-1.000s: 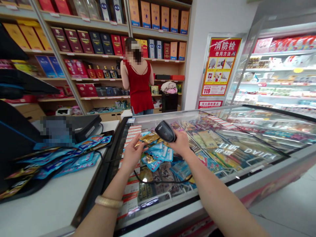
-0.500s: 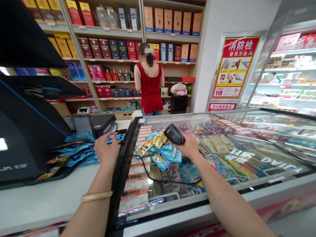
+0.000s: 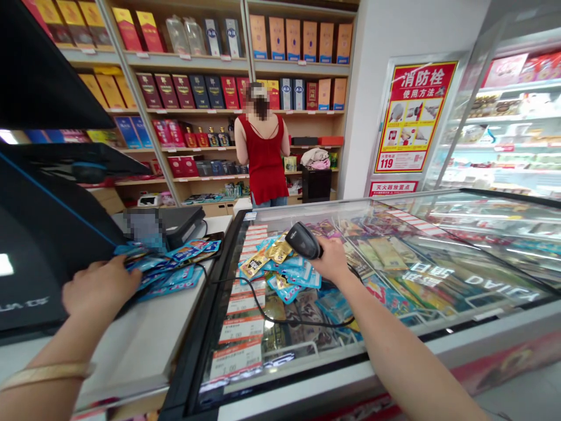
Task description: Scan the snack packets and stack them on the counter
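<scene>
"Quick, clock from the wearer's spot: hands?"

"Left hand (image 3: pixel 103 286) was at 10 o'clock, fingers bent over the edge of the counter packets (image 3: pixel 179 283). Couldn't tell if it pinched any. Right hand (image 3: pixel 333 257), 1 o'clock, was wrapped round the black scanner (image 3: pixel 303 240), nose toward 10."

"Packets?"

"2 heaps. The counter heap lay at 11 o'clock on the white counter (image 3: pixel 131 351); the glass heap (image 3: pixel 284 272), blue and gold, lay at 12 on the freezer (image 3: pixel 315 386), just beside the scanner."

"Cable?"

"The cable (image 3: pixel 289 321) looped across the glass on the near side, 6 o'clock of that heap."

"Good handling?"

"My read: 1 packet per pinch was safest, by its edge, since they overlapped and looked slippery. Printed codes needed to face the scanner, flat, uncovered by fingers. Scanner steady, cable slack, heaps apart."

"Anyone else?"

"A person in red (image 3: pixel 266 158), 12 o'clock, farther off, back turned."
</scene>
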A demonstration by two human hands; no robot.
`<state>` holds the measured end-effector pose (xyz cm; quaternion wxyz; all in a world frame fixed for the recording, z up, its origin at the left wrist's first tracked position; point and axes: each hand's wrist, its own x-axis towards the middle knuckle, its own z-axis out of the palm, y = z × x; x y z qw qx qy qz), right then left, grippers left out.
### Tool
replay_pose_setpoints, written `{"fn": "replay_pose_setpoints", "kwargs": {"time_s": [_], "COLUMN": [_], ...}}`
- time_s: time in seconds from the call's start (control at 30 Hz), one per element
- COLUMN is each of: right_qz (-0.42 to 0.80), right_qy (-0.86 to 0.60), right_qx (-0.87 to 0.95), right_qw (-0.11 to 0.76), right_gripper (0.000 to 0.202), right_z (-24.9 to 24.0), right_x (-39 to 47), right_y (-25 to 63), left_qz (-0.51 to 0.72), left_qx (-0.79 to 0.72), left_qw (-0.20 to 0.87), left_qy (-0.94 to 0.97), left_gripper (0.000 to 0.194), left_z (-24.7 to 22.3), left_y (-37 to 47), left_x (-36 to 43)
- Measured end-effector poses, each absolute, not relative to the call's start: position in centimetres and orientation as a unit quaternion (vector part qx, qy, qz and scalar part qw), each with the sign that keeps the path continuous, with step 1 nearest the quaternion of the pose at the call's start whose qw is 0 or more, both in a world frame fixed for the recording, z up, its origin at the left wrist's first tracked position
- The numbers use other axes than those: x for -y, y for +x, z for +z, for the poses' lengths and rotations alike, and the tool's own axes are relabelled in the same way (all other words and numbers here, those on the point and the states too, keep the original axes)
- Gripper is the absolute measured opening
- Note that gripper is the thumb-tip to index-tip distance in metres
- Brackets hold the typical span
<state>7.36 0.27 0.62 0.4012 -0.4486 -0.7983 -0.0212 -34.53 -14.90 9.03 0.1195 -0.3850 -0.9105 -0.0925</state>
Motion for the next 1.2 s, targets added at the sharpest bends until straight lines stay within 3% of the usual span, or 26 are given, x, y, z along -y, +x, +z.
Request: {"fn": "replay_pose_setpoints", "kwargs": {"time_s": [0.17,0.37,0.53,0.67,0.83,1.03,1.2], "right_qz": [-0.014,-0.006,-0.004,-0.003,-0.001,0.007,0.02], "right_qy": [-0.447,-0.444,-0.44,-0.441,-0.441,-0.444,-0.426], "right_qx": [0.801,0.804,0.805,0.807,0.808,0.807,0.819], "right_qw": [0.398,0.395,0.397,0.392,0.391,0.389,0.383], "right_gripper": [0.021,0.025,0.024,0.018,0.018,0.024,0.029], "right_z": [0.7,0.8,0.7,0.8,0.9,0.9,1.0], "right_x": [-0.2,-0.2,-0.3,-0.4,-0.2,-0.2,-0.2], "right_y": [7.3,7.2,7.2,7.1,7.0,6.9,6.9], "left_qz": [-0.043,-0.193,-0.273,-0.286,-0.382,-0.666,-0.768], "left_qx": [0.91,0.886,0.759,0.729,0.765,0.65,0.506], "left_qw": [0.135,0.192,0.236,0.175,0.086,-0.173,-0.342], "left_qy": [-0.39,-0.374,-0.541,-0.596,-0.511,-0.323,-0.19], "left_gripper": [0.057,0.058,0.052,0.048,0.036,0.015,0.012], "left_z": [9.8,9.4,5.2,2.3,3.1,5.1,5.2], "left_y": [-34.4,-31.1,-28.3,-26.5,-25.7,-22.2,-16.7], "left_x": [15.6,15.2,12.8,11.0,10.4,9.0,6.7]}}
